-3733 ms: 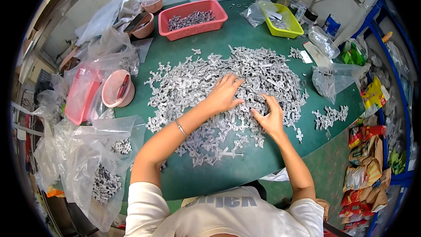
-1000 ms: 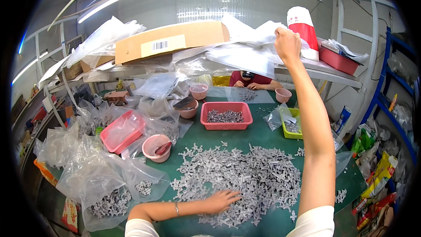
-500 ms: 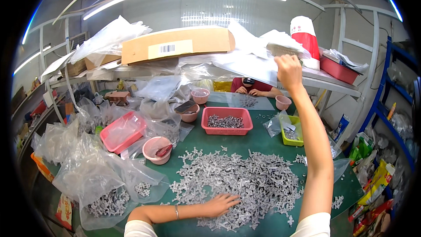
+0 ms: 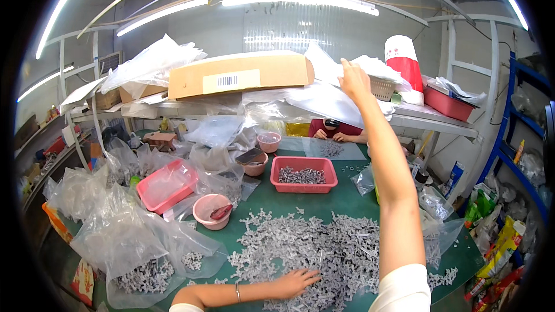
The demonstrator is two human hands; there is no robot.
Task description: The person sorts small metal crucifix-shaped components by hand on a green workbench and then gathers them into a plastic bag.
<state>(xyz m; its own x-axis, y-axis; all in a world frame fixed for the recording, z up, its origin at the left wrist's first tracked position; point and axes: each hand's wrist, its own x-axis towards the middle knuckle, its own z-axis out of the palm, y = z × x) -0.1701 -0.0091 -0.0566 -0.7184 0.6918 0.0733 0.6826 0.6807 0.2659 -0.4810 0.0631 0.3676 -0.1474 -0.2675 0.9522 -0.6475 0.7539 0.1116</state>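
My left hand lies flat with fingers spread on the near left part of a wide pile of small grey metal parts. A bracelet circles that wrist. My right arm reaches far up across the table, and my right hand is at the overhead shelf, fingers curled together beside white plastic sheets. Whether it grips a sheet or something small is hidden. Just right of this hand sits a beige basket under white bags.
A pink tray of metal parts stands behind the pile. A pink bowl holds a red-handled tool. Clear plastic bags of parts crowd the left. A long cardboard box lies on the shelf. Across the table, a person handles parts.
My right hand has moved left along the shelf, from in front of the basket to the white sheets. The view has tilted up slightly. My left hand stays on the pile.
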